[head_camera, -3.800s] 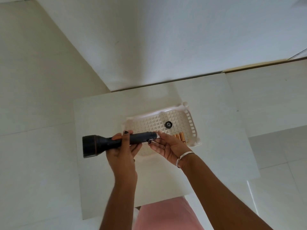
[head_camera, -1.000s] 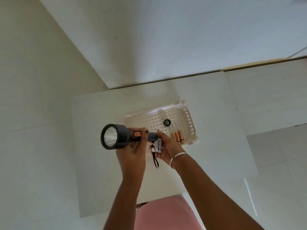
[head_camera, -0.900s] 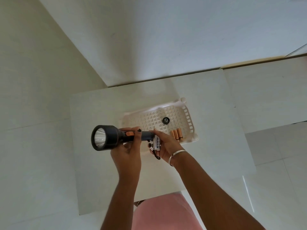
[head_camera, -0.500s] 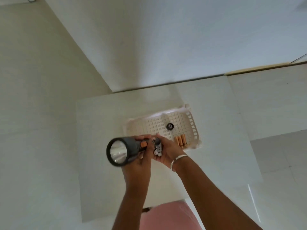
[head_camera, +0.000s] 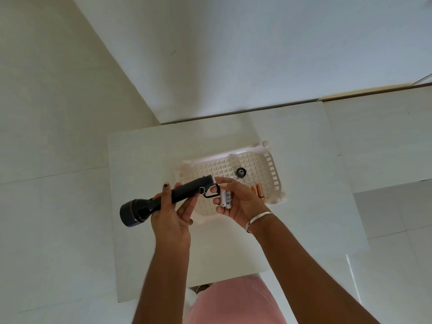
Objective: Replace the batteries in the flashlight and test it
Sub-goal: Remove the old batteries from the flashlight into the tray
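My left hand point(head_camera: 171, 215) grips the barrel of a black flashlight point(head_camera: 168, 199). Its wide head points down-left and its open tail end points up-right over the tray. A black wrist strap hangs in a loop from the tail. My right hand point(head_camera: 236, 202) sits just right of the tail and holds white batteries point(head_camera: 226, 198) in its palm, with a finger touching the tail opening. The black tail cap point(head_camera: 240, 172) lies in the white perforated tray point(head_camera: 272, 170). Orange batteries point(head_camera: 258, 190) lie in the tray's right part.
The tray rests on a small white table point(head_camera: 145, 160) pushed against a white wall. Pale floor tiles surround the table. A pink-clothed leg shows below the table's near edge.
The flashlight has swung round: its lens faced the camera half a second ago, and the head now points down-left with the tail raised toward the tray. My right hand still holds the white batteries.
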A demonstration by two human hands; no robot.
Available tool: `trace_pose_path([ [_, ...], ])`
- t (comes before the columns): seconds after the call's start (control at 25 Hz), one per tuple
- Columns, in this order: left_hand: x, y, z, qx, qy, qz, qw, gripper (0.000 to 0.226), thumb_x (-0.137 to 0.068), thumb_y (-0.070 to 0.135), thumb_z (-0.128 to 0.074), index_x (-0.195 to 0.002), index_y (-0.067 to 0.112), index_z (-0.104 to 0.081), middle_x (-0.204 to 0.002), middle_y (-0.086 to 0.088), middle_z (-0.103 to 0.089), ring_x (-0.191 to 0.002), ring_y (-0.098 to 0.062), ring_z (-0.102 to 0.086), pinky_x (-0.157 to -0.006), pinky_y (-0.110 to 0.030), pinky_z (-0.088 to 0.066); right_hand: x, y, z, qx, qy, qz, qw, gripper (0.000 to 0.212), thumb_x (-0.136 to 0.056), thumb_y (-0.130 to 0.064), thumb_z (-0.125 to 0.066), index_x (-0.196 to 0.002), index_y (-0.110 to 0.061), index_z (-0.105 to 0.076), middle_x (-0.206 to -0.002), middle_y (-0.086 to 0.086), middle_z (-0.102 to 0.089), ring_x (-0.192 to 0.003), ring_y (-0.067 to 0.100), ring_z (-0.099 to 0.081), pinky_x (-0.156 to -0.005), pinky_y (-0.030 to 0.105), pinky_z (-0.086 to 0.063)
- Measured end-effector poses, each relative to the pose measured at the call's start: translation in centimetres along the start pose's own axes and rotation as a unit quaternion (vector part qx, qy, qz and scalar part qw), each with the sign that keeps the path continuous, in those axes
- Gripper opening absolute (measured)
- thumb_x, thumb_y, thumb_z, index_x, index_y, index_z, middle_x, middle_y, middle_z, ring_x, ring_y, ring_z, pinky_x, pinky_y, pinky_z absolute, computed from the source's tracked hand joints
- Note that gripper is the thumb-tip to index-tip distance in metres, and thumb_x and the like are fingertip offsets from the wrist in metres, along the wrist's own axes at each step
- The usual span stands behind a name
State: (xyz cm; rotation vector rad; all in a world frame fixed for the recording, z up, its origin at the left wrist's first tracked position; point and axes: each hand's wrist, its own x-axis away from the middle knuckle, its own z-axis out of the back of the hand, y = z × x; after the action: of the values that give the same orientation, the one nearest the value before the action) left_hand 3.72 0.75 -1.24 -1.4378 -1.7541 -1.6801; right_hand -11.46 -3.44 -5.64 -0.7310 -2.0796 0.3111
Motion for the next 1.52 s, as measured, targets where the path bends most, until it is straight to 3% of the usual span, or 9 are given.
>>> trace_pose_path([
  [0.12, -0.1, 0.1, 0.1, -0.003, -0.007, -0.008, 1.0, 0.012, -0.09, 0.023, -0.065, -0.097, 0.02, -0.056, -0.093, -0.006, -0.078, -0.074, -0.02, -0.076, -0.075, -0.044, -0.058, -0.1, 0.0, -0.3, 0.086, 0.034, 0.038, 0.995, 0.032, -0.071, -0.033, -0.079, -0.098, -0.017, -0.073, -0.087, 0.004, -0.071, -0.07, 0.017, -0.065, -0.062, 0.03, -0.055],
  [0.24, -0.2, 0.6, -0.2, -0.026, -0.012, -0.036, 0.999, 0.019, -0.088, 0.022, -0.067, -0.102, 0.017, -0.056, -0.101, -0.01, -0.076, -0.082, -0.025, -0.076, -0.07, -0.042, -0.062, -0.1, 0.0, -0.3, 0.15, 0.069, 0.059, 0.985, 0.025, -0.066, -0.04, -0.078, -0.086, -0.025, -0.076, -0.084, -0.001, -0.075, -0.07, 0.013, -0.067, -0.063, 0.027, -0.055],
  [0.4, 0.0, 1.3, -0.6, -0.118, -0.045, -0.123, 0.984, 0.021, -0.089, 0.019, -0.066, -0.105, 0.015, -0.053, -0.103, -0.008, -0.074, -0.094, -0.026, -0.074, -0.068, -0.037, -0.063, -0.3, -0.1, 0.2, 0.168, 0.076, 0.031, 0.982, 0.021, -0.063, -0.041, -0.078, -0.075, -0.024, -0.076, -0.081, 0.0, -0.076, -0.068, 0.013, -0.069, -0.063, 0.029, -0.056],
  [0.52, 0.2, 1.8, -1.0, -0.171, -0.081, -0.152, 0.97, 0.015, -0.091, 0.017, -0.064, -0.099, 0.013, -0.052, -0.101, -0.008, -0.074, -0.096, -0.028, -0.073, -0.07, -0.037, -0.063, -0.3, -0.2, 0.8, 0.164, 0.067, 0.011, 0.984, 0.009, -0.076, -0.03, -0.075, -0.073, -0.022, -0.074, -0.08, 0.002, -0.075, -0.068, 0.015, -0.068, -0.063, 0.031, -0.057],
  [0.72, -0.2, 2.6, -1.0, -0.214, -0.131, -0.132, 0.959, 0.012, -0.091, 0.017, -0.063, -0.095, 0.014, -0.052, -0.094, -0.002, -0.076, -0.092, -0.025, -0.074, -0.064, -0.032, -0.061, -0.4, -0.8, 1.4, 0.163, 0.029, -0.011, 0.986, 0.006, -0.082, -0.016, -0.069, -0.078, -0.018, -0.073, -0.078, 0.005, -0.073, -0.063, 0.016, -0.066, -0.056, 0.028, -0.055],
  [1.08, -0.2, 2.1, -0.9, -0.23, -0.143, -0.109, 0.957, 0.01, -0.09, 0.016, -0.062, -0.094, 0.017, -0.053, -0.085, 0.001, -0.077, -0.089, -0.022, -0.075, -0.06, -0.028, -0.06, -0.5, -1.1, 2.0, 0.212, -0.015, -0.054, 0.976, 0.012, -0.071, -0.018, -0.063, -0.066, -0.021, -0.074, -0.071, 0.005, -0.072, -0.059, 0.018, -0.066, -0.049, 0.026, -0.053],
  [1.32, 0.0, 1.2, -1.2, -0.23, -0.125, -0.125, 0.957, 0.022, -0.091, 0.016, -0.062, -0.109, 0.01, -0.051, -0.098, -0.008, -0.073, -0.093, -0.025, -0.074, -0.067, -0.035, -0.063, -0.4, -1.2, 2.3, 0.213, -0.007, -0.028, 0.977, 0.015, -0.073, -0.018, -0.059, -0.067, -0.021, -0.072, -0.071, 0.005, -0.071, -0.059, 0.018, -0.067, -0.048, 0.026, -0.054],
  [1.52, 0.0, 1.1, -1.0, -0.233, -0.132, -0.13, 0.955, 0.018, -0.091, 0.015, -0.062, -0.104, 0.01, -0.051, -0.103, -0.012, -0.072, -0.092, -0.024, -0.074, -0.066, -0.033, -0.062, 0.3, -2.0, 2.7, 0.248, 0.006, -0.04, 0.968, 0.009, -0.086, -0.017, -0.064, -0.083, -0.014, -0.072, -0.08, 0.008, -0.074, -0.063, 0.019, -0.069, -0.051, 0.028, -0.057],
])
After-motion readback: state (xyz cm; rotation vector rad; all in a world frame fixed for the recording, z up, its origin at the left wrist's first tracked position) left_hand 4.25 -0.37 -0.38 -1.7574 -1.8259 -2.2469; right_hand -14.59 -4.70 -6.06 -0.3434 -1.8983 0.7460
